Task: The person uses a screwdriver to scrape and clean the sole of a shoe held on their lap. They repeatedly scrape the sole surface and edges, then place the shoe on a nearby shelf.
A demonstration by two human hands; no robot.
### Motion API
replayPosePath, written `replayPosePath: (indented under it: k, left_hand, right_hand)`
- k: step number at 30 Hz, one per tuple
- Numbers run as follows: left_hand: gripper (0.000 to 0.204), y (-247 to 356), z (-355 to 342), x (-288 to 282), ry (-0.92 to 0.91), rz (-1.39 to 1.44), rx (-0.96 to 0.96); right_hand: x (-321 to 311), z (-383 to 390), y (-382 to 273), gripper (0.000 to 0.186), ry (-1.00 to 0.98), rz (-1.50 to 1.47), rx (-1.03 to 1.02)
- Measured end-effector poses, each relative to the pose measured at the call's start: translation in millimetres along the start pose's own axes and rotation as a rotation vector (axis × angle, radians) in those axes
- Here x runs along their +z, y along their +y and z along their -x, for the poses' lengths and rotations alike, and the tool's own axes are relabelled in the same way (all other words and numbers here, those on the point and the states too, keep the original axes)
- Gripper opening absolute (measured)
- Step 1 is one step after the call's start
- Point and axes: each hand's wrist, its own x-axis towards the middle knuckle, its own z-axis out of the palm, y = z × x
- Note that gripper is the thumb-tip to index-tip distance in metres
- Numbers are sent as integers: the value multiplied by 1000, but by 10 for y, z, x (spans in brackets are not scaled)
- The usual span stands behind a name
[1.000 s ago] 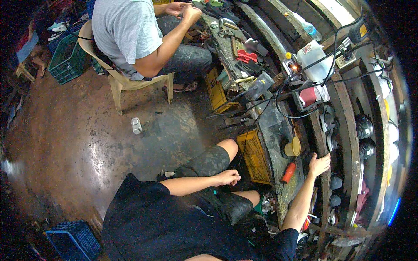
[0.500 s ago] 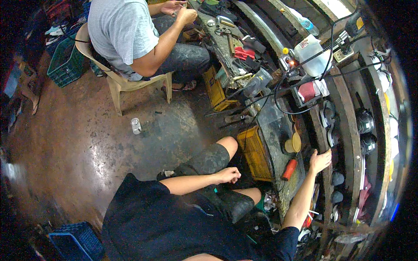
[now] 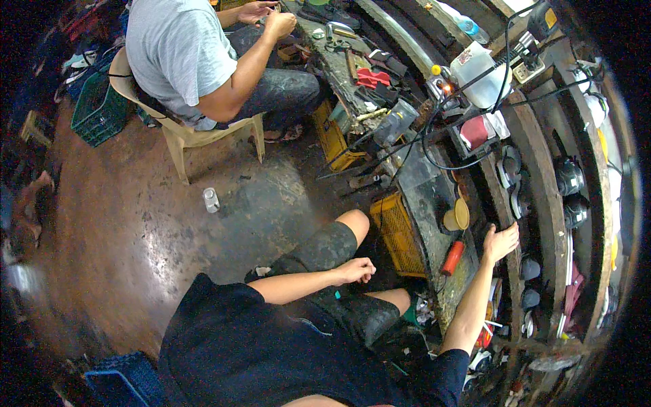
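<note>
My right hand (image 3: pixel 501 243) reaches out to the wooden shelf board (image 3: pixel 505 203) on the right, its fingers stretched out along the edge and the thumb apart. It appears to hold nothing. Nearby on the narrow workbench (image 3: pixel 441 237) are a tan cup-shaped container (image 3: pixel 457 216), tipped toward me, and a red cylinder (image 3: pixel 453 258) lying down. My left hand (image 3: pixel 357 270) hovers over my lap with its fingers curled in. Whatever it may hold is hidden.
A co-worker in a grey shirt (image 3: pixel 180 61) sits on a plastic chair (image 3: pixel 178 139), hands together. Yellow crates (image 3: pixel 399 234) stand under the bench. A clear jar (image 3: pixel 211 200) is on the floor. Black cables (image 3: pixel 426 146) cross the bench; shoes (image 3: pixel 569 176) fill the shelves.
The view has shifted slightly. My right hand stays at the shelf edge with its fingers a little straighter. My left hand looks nearly unchanged.
</note>
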Motion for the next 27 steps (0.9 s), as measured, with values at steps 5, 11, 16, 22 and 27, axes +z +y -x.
replayPosePath:
  k: [5, 11, 16, 22, 27]
  left_hand:
    - [22, -34, -20, 0, 6, -11, -26]
    - [22, -36, -15, -8, 16, -36, -24]
    - [24, -12, 1, -7, 18, -38, -13]
    - [24, -62, -36, -9, 9, -29, -5]
    - [25, -116, -63, -18, 15, -31, -2]
  right_hand:
    - [-12, 8, -12, 92, 29, -5, -11]
    - [-22, 7, -31, 92, 17, -7, 3]
    - [-13, 15, -38, 92, 44, 22, -4]
    - [-27, 27, -59, 91, 54, 25, 2]
    - [-48, 30, -67, 91, 32, 23, 12]
